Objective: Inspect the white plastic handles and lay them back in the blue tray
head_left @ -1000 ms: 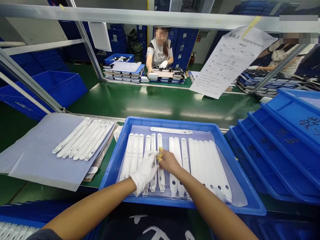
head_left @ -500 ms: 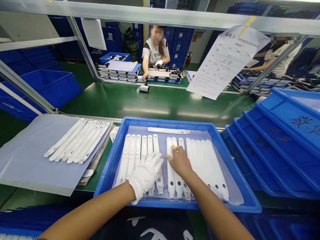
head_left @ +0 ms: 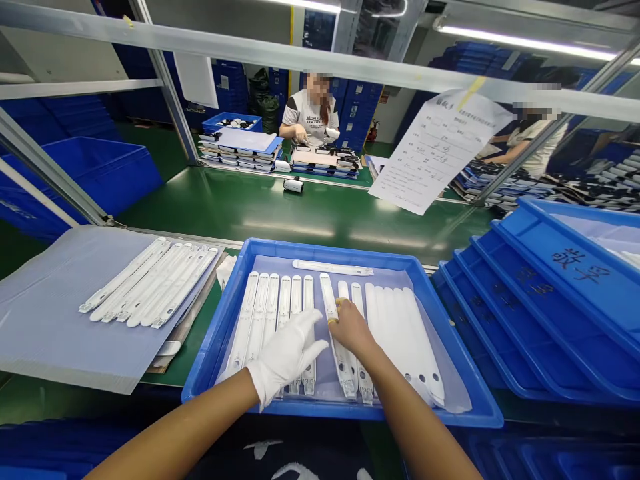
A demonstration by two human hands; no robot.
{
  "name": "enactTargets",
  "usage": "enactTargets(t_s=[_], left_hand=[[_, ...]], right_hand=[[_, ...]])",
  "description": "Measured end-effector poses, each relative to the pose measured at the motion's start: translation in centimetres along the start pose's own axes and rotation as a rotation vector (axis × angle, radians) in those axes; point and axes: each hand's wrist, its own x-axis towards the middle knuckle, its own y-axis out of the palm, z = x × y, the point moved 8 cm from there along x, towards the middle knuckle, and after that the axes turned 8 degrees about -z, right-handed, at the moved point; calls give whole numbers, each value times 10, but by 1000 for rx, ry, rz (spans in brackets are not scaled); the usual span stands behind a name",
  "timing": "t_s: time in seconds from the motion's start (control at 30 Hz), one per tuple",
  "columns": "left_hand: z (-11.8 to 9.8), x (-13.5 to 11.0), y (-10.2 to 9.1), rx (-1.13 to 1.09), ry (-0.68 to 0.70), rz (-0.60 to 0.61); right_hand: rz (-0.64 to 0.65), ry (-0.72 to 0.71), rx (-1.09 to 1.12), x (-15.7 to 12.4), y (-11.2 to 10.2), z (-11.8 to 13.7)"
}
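Observation:
A blue tray [head_left: 457, 373] in front of me holds a row of long white plastic strips on a clear sheet. My left hand [head_left: 286, 353], in a white glove, lies flat with fingers spread on the left group of strips [head_left: 273, 300]. My bare right hand [head_left: 350, 328], with yellow finger cots, pinches a white strip [head_left: 330, 300] that lies tilted between the left group and the right group of strips [head_left: 400, 320]. One more strip [head_left: 333, 268] lies crosswise at the tray's far end.
Left of the tray, several white strips [head_left: 150, 285] lie on a translucent sheet [head_left: 45, 313]. Stacked blue trays [head_left: 550, 300] rise at the right. A green conveyor [head_left: 280, 207] carries a small white device [head_left: 293, 185]. A hanging paper [head_left: 435, 153] and other workers sit beyond.
My right hand has turned one strip over and shifted it left toward the left group. My gloved left hand stayed flat on the left strips. The device on the conveyor moved slightly.

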Motion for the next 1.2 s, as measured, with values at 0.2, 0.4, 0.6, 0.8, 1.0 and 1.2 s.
enactTargets(t_s=[0.2, 0.4, 0.6, 0.8, 1.0, 1.2], left_hand=[[-25, -4, 11, -901, -273, 90], [-32, -8, -9, -1262, -345, -102], [-19, -39, -14, -1373, -391, -26], [-3, -50, -13, -1423, -436, -141], [-11, -59, -10, -1518, -535, -127], [-28, -67, 1, -1521, -500, 24]], right_hand=[[-62, -79, 434, -17, -30, 32], [-234, -351, 439, -30, -52, 42], [-198, -226, -375, -4, -9, -23], [-15, -167, -125, -8, 18, -18], [75, 38, 280, -9, -6, -7], [177, 278, 1107, -92, -11, 36]])
